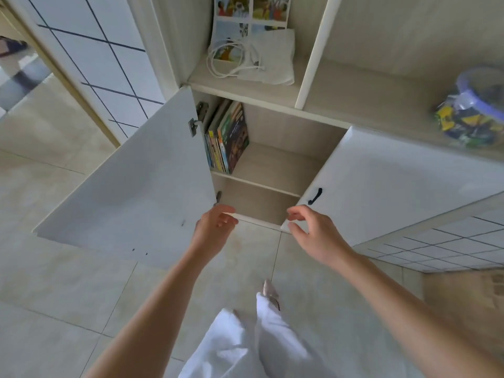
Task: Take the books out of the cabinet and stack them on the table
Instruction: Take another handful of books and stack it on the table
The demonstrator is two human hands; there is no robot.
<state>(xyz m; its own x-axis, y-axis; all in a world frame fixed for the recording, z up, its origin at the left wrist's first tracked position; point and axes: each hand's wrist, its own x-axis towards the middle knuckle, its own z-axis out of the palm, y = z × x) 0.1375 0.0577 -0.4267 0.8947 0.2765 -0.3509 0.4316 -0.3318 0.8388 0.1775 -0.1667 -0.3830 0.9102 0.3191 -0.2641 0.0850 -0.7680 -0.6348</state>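
Both your left hand [215, 223] and right hand [308, 227] hang empty, fingers apart; reach higher and clasp the leaning books [227, 137] together.

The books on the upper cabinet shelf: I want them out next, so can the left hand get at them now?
Probably yes. The left door is swung wide, the books lean uncovered at the shelf's left end, and the empty left hand hovers below them with nothing between.
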